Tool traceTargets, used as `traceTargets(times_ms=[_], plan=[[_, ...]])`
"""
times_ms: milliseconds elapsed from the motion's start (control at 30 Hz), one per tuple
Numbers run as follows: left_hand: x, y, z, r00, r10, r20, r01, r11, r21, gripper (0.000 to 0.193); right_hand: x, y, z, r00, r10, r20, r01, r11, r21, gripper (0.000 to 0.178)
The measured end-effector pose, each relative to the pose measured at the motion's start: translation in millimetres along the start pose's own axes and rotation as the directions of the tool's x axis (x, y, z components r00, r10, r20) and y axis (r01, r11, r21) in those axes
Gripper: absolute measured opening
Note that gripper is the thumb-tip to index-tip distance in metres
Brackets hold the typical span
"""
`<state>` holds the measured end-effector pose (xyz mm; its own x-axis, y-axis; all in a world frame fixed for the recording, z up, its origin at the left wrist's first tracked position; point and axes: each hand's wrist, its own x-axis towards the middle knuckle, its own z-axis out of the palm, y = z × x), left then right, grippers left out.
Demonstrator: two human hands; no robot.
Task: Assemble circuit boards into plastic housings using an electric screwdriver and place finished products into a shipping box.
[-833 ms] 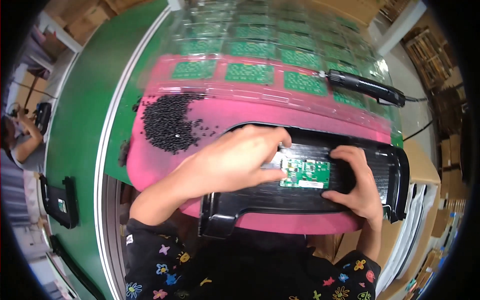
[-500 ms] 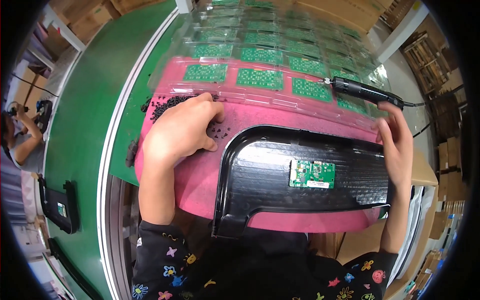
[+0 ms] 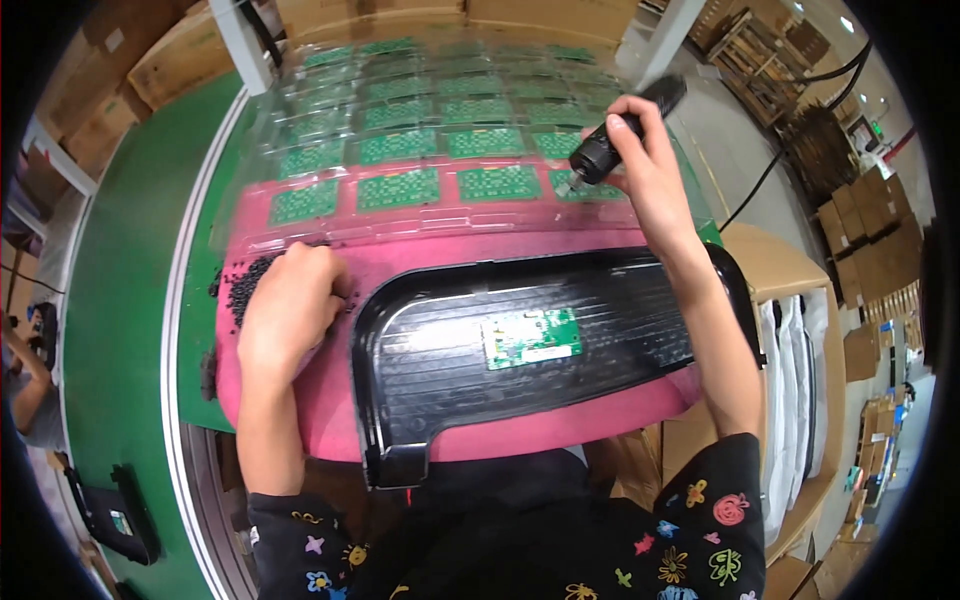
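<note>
My right hand (image 3: 652,172) is wrapped round a black electric screwdriver (image 3: 596,156), raised over the right part of the clear plastic trays, its bit angled down to the left. At the left, my left hand (image 3: 290,305) rests beside a pile of small black screws (image 3: 243,287), fingers curled and pressed together; whatever they pinch is hidden. Between my arms lies a curved black plastic housing (image 3: 440,385), open side up. A green circuit board (image 3: 533,338) sits inside it near the middle.
Clear plastic trays (image 3: 400,222) holding rows of green circuit boards lie beyond the housing on a pink mat (image 3: 330,425). A green bench (image 3: 130,300) runs along the left, bearing another black housing (image 3: 112,515). An open carton (image 3: 800,400) with wrapped pieces stands at the right.
My right hand has taken hold of the screwdriver and swung it left and upright over the trays. My left hand's fingers have drawn together by the screws. The whole view has shifted.
</note>
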<state>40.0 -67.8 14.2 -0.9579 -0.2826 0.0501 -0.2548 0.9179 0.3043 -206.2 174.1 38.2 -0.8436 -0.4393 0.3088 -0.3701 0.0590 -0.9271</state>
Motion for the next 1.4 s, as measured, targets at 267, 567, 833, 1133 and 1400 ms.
traceTargets(times_ms=[267,567,833,1133,1400], plan=[[7,11,-10,0.983,-0.126,-0.133,0.110,0.987,-0.121,0.020,-51,-59,14,0.921,-0.366,-0.134,0.389,0.883,0.263,0.053],[11,53,-1,0.974,0.071,-0.216,-0.203,0.699,-0.686,0.017,-73,-52,16,0.953,-0.198,0.229,-0.126,0.429,0.894,0.047],[12,71,21,0.956,0.244,0.161,0.094,0.266,-0.959,0.013,-83,-50,10,0.925,-0.295,0.240,-0.119,0.373,0.920,0.045],[12,78,26,0.927,0.363,0.095,-0.125,0.537,-0.834,0.012,-99,-65,4,0.941,-0.340,-0.006,0.179,0.481,0.858,0.040],[12,75,28,0.921,0.388,0.038,-0.191,0.532,-0.825,0.013,-101,-61,10,0.937,-0.347,-0.032,0.205,0.474,0.857,0.040]])
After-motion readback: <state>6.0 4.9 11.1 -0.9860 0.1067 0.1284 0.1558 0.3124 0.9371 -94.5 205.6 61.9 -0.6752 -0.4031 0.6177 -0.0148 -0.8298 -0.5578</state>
